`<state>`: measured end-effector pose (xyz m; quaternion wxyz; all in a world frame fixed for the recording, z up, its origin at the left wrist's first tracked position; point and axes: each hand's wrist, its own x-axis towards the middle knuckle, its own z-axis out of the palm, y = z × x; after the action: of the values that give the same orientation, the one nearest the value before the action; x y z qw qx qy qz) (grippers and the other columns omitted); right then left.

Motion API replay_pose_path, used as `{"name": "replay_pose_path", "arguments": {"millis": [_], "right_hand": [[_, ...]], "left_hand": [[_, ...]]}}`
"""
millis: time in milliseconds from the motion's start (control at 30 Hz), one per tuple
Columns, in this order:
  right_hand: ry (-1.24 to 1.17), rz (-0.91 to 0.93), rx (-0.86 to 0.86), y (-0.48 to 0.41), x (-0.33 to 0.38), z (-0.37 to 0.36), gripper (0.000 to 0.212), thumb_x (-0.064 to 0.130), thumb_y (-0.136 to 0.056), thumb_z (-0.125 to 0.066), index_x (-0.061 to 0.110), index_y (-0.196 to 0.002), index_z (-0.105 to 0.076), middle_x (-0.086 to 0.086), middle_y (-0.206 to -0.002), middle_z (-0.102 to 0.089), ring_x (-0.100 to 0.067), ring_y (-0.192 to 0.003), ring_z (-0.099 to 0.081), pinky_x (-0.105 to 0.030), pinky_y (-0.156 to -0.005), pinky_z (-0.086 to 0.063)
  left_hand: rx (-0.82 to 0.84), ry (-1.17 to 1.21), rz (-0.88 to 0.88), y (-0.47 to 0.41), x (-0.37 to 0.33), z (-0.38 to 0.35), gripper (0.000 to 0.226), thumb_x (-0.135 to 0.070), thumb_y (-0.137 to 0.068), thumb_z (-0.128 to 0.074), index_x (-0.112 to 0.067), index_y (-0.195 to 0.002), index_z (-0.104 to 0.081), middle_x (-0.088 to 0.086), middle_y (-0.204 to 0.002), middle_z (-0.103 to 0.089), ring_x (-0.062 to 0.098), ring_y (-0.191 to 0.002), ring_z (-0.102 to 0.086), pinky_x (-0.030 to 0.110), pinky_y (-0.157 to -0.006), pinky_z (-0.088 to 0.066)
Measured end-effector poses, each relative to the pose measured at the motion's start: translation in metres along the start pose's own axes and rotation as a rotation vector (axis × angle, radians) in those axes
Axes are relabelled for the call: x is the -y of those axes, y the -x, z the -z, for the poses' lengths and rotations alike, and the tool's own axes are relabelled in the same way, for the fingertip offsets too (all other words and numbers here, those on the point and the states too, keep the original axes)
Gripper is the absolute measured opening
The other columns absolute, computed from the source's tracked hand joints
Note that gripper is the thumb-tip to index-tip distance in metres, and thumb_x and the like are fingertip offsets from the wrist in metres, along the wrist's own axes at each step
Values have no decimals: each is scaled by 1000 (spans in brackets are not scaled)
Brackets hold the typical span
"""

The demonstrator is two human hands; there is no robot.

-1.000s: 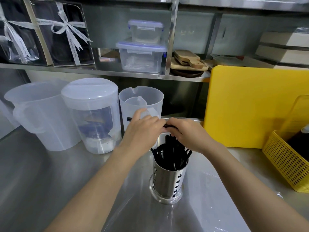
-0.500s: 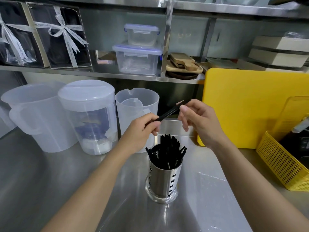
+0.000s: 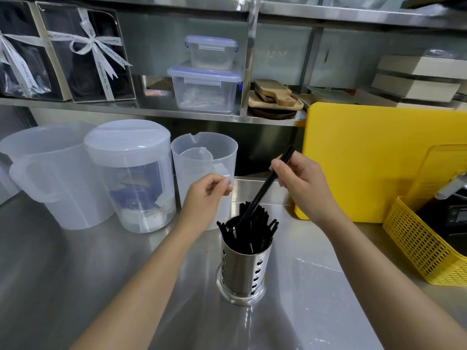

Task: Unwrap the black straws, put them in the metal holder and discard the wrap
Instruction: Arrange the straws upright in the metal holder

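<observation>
Pinching a black straw whose lower end dips into the metal holder at 6 o'clock, the right hand grips firmly; left hand, at 9 o'clock of it, fingers curled, contents unclear.

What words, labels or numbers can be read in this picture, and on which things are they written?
White ribbon on the black gift box: printed script, too small and blurred to read.
Ribbon on the left gift box: printed script, also not readable.
Lidded plastic pitcher: a dark label shows through, no legible text.
Nothing else carries readable text.
</observation>
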<state>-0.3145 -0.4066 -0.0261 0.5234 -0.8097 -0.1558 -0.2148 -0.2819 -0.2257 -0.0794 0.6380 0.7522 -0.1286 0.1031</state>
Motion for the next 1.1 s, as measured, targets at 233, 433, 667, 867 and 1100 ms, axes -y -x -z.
{"name": "replay_pose_path", "arguments": {"millis": [233, 433, 667, 867, 1100], "right_hand": [[428, -241, 409, 14, -36, -19, 22, 38, -87, -56, 20, -75, -55, 6, -68, -51, -6, -63, -48, -15, -52, -34], [133, -404, 194, 2, -60, -21, 28, 32, -82, -65, 13, -103, -62, -3, -101, -65, -18, -96, -60, -28, -81, -49], [87, -477, 306, 2, -74, -39, 17, 21, -82, -65, 15, -97, -63, -5, -92, -66, -24, -93, -62, -39, -87, -52], [21, -457, 290, 0, -74, -40, 10, 8, -82, -64, 19, -82, -65, -3, -82, -65, -24, -88, -63, -34, -82, -52], [-39, -465, 256, -1, -76, -37, 13, 1, -78, -67, 12, -85, -69, -6, -82, -66, -24, -86, -63, -27, -77, -52]], "left_hand": [[79, -102, 277, -4, 25, -3, 22, -10, -82, -64, -14, -102, -59, -2, -89, -62, 16, -87, -58, 22, -80, -44], [351, -152, 385, -10, 29, -17, 51, -11, -80, -67, -15, -126, -46, 1, -115, -57, 17, -108, -55, 28, -92, -43], [403, -151, 356, -19, 34, -28, 36, -4, -76, -67, -17, -107, -57, 7, -95, -70, 23, -91, -66, 36, -90, -50], [282, -80, 344, -16, 42, -26, 24, -2, -78, -66, -14, -98, -63, 8, -87, -71, 26, -83, -69, 37, -83, -54], [264, -12, 344, -12, 41, -25, 25, 4, -81, -59, -14, -98, -60, 5, -89, -68, 20, -82, -66, 28, -79, -54]]}}
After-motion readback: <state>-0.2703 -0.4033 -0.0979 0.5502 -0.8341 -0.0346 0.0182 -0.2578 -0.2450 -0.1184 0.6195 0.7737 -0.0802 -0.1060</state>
